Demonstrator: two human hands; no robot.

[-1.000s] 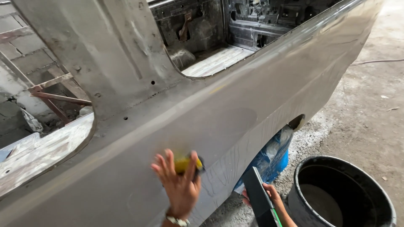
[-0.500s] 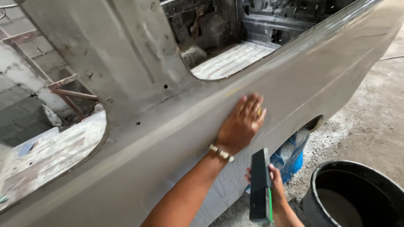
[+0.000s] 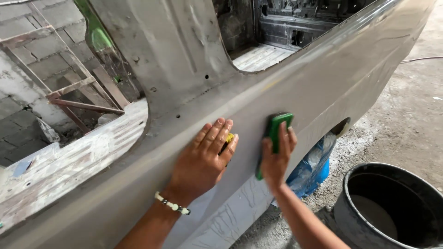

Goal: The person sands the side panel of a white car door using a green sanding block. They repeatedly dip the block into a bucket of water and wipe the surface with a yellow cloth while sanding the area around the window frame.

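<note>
1. Both hands are on the metal now. The right hand (image 3: 276,159) has come up from down by the bucket, where it hung half a second ago with the block held edge-on and off the panel, and it now presses the green sanding block (image 3: 275,137) against the grey car body panel (image 3: 323,87), just ahead of the wheel arch.

2. That right hand is closed around the block, fingers wrapped over its back, thumb on the near side. It is blurred, so it looks to be mid-stroke, though which way I cannot tell.

3. The left hand (image 3: 203,159) has dropped lower and nearer on the panel than it was half a second ago. It lies flat, fingers spread and together, palm down on the primer.

4. A yellow piece (image 3: 229,138) peeks out under the left fingertips, probably a sponge or a scrap of abrasive; too little shows to be sure. The hand is pinning it to the panel rather than clenching it.

5. What it means: one-handed rubbing has turned into two-handed work, with the block now engaged on the surface beside the left hand.

6. Round about: a black bucket (image 3: 392,207) stands on the concrete floor (image 3: 406,115) at lower right, and a blue plastic bag (image 3: 311,168) sits under the arch.
</note>
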